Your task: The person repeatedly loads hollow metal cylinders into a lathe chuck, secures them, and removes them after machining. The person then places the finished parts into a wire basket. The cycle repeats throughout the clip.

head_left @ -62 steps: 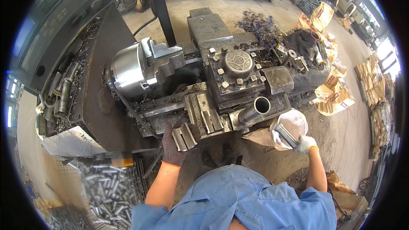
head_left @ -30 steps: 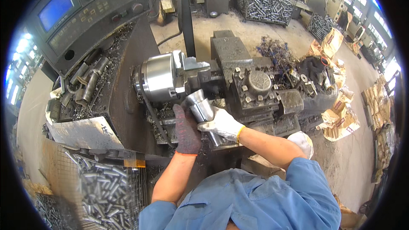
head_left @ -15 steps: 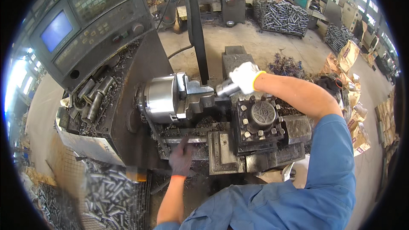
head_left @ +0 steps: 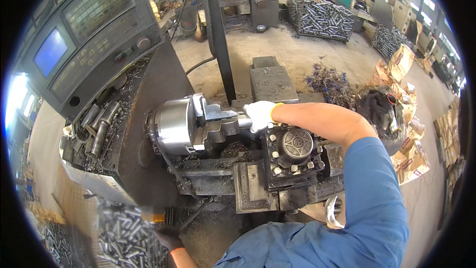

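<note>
In a white glove, my right hand [head_left: 260,116] is closed round a short steel cylinder [head_left: 244,120]. The cylinder's far end lies between the jaws [head_left: 220,128] of the lathe chuck [head_left: 176,121]; whether they grip it is hidden. Just below this hand stands the square tool post [head_left: 293,150] with its ring of bolts. My left hand [head_left: 168,238], in a dark glove, is low at the left, beside the wire bin of metal parts [head_left: 126,235]. Its fingers are smeared and dark, so their pose does not show.
A control panel [head_left: 84,34] with a lit screen rises at the left. Below it, loose tools [head_left: 101,126] lie in a tray. Metal shavings [head_left: 327,80] are heaped on the floor behind the lathe. Paper sacks [head_left: 414,161] stand at the right; a crate of parts [head_left: 322,17] is farther back.
My right hand has moved left, carrying the steel cylinder in between the chuck jaws. My left hand has dropped from the lathe bed down toward the wire bin. The view has shifted slightly.
</note>
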`<state>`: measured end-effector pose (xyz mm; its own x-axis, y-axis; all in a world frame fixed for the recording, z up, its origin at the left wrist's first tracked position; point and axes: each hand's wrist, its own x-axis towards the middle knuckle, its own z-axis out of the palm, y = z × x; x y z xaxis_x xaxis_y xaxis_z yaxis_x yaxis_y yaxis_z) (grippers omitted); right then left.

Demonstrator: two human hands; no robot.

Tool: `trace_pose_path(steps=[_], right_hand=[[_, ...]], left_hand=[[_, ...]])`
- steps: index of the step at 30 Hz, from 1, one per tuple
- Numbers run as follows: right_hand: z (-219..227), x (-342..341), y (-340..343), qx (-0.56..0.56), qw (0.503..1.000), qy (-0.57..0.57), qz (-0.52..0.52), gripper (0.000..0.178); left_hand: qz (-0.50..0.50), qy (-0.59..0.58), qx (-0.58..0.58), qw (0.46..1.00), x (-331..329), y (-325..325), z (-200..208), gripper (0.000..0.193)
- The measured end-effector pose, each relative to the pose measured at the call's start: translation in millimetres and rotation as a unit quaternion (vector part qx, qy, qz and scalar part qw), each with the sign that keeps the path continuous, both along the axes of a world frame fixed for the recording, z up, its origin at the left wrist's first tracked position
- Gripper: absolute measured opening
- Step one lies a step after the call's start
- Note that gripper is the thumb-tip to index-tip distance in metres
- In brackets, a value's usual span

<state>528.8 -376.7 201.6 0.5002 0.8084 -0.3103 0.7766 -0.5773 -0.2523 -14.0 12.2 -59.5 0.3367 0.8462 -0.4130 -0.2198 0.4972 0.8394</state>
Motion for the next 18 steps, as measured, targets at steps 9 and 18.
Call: trace_pose_path(steps=[9,18], right_hand=[[-4,10,18,-0.049,0.996,0.005,-0.072,0.061],[19,-2,29,0.021,0.995,0.063,-0.069,0.111]], left_hand=[[-0.114,-0.045,-0.106,0.987,-12,48,13,0.054],[-0.035,0.09,0.209,0.973,5,13,23,0.034]])
